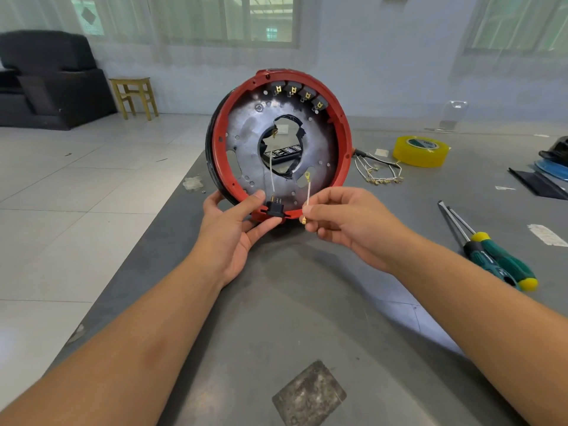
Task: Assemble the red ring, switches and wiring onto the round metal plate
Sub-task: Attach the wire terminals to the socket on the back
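Two grips — left hand [233, 232] holds red ring [344, 124]; right hand [335, 219] pinches, seemingly, white wire [308, 192].

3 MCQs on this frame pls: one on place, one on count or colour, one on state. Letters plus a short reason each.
1. Where does the yellow tape roll lie?
A. On the table, right of the red ring
B. On the wooden stool
C. Inside the plate's centre hole

2. How many switches sit in the row along the top inside of the red ring?
A. Two
B. Four
C. Seven

3. What is the right hand doing?
A. Resting flat on the table
B. Gripping a screwdriver
C. Pinching a short white wire

Answers:
1 A: the roll lies on the grey table to the right of the ring.
2 B: four switches with brass terminals show along the top edge.
3 C: thumb and finger pinch the short white wire, while the left hand holds the ring's lower edge and both screwdrivers lie untouched.
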Action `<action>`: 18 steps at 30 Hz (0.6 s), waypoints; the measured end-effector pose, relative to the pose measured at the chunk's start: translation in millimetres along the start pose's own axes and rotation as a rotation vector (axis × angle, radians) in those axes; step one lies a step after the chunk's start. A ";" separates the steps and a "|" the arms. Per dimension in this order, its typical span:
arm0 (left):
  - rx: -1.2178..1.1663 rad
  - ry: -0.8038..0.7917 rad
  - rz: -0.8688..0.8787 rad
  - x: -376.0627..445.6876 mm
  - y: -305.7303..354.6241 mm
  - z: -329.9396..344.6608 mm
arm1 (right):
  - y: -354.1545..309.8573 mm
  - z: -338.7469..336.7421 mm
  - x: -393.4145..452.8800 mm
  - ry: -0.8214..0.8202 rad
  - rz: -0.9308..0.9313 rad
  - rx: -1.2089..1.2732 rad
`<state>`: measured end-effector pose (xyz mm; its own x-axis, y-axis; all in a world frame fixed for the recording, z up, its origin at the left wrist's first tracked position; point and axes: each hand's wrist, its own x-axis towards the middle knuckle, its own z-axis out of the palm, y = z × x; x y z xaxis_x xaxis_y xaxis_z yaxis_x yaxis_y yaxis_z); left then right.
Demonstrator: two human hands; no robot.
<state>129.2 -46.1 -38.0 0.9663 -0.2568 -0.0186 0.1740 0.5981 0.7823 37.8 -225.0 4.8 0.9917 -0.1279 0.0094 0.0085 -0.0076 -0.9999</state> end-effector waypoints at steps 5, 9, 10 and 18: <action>-0.001 0.005 -0.011 -0.6 -0.5 1.2 | -22.6 6.4 20.5 0.006 -0.088 -0.031; -0.017 0.005 -0.028 0.0 0.4 1.1 | -35.4 8.6 39.8 0.002 -0.112 -0.121; -0.020 0.004 -0.031 0.1 0.4 1.2 | -36.6 9.2 43.7 0.012 -0.121 -0.149; -0.005 -0.001 -0.032 -0.7 0.2 2.5 | -26.9 13.9 58.9 0.047 -0.165 -0.304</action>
<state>128.1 -47.7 -36.3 0.9600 -0.2767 -0.0426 0.2056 0.5931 0.7784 97.7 -218.5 32.2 0.9731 -0.1461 0.1779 0.1223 -0.3265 -0.9373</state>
